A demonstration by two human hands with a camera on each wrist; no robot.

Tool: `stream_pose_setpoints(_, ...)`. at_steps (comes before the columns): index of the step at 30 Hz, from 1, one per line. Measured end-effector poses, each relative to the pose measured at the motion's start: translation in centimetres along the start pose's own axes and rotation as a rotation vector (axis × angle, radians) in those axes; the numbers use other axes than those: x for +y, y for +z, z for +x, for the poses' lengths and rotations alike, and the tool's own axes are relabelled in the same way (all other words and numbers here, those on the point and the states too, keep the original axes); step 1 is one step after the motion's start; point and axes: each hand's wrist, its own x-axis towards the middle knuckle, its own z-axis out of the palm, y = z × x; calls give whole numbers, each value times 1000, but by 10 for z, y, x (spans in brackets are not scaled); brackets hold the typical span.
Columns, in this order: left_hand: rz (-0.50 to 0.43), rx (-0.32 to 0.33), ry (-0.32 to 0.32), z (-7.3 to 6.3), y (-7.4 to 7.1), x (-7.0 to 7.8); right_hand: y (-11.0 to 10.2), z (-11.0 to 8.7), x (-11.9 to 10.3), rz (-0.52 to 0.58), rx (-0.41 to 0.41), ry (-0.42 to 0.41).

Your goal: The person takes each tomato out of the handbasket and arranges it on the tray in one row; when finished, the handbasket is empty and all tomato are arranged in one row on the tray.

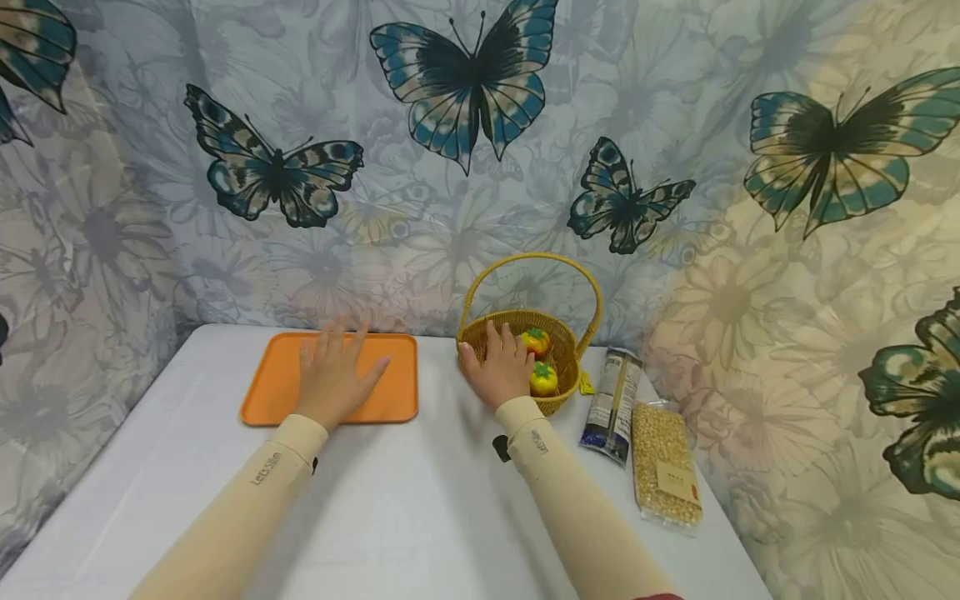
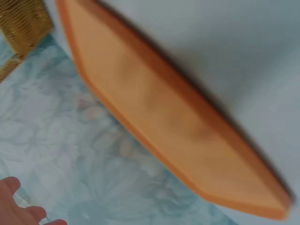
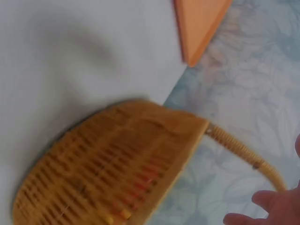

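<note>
Over the orange tray at the back left hovers my left hand, its fingers straight and spread, holding nothing. In the left wrist view the tray fills the middle, and fingertips show at the lower left corner. My right hand is at the near left side of a wicker basket, fingers spread above its opening. Inside lie two toy persimmon-like fruits, a red-yellow one and a yellow one with green tops. Whether the right hand touches the basket, I cannot tell.
Right of the basket lie a dark printed packet and a clear bag of pale yellow kernels, near the table's right edge. The basket's tall handle arches upward. A butterfly-patterned cloth hangs behind the white table.
</note>
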Motion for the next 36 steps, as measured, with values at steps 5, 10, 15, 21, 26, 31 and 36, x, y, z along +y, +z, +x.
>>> stream_pose_setpoints(5, 20, -23, -9, -22, -6, -30, -4, 0, 20, -27, -3, 17)
stream_pose_setpoints(10, 17, -63, -51, -52, -18, -65, -9, 2, 45, -48, -36, 43)
stream_pose_setpoints(15, 7, -88, -64, -78, -27, -96, -23, 10, 66, -65, -57, 67)
stream_pose_setpoints(21, 10, -98, -74, -95, -18, -118, -36, 21, 77, -87, -93, 83)
stream_pose_setpoints(26, -9, -102, -87, -95, -6, -118, -29, 32, 82, -56, -171, 64)
stream_pose_setpoints(31, -8, -149, -92, -90, 0, -114, -17, 35, 84, -44, -234, 31)
stream_pose_setpoints(36, -27, -271, -124, -89, 5, -114, -8, 34, 85, -141, -254, 19)
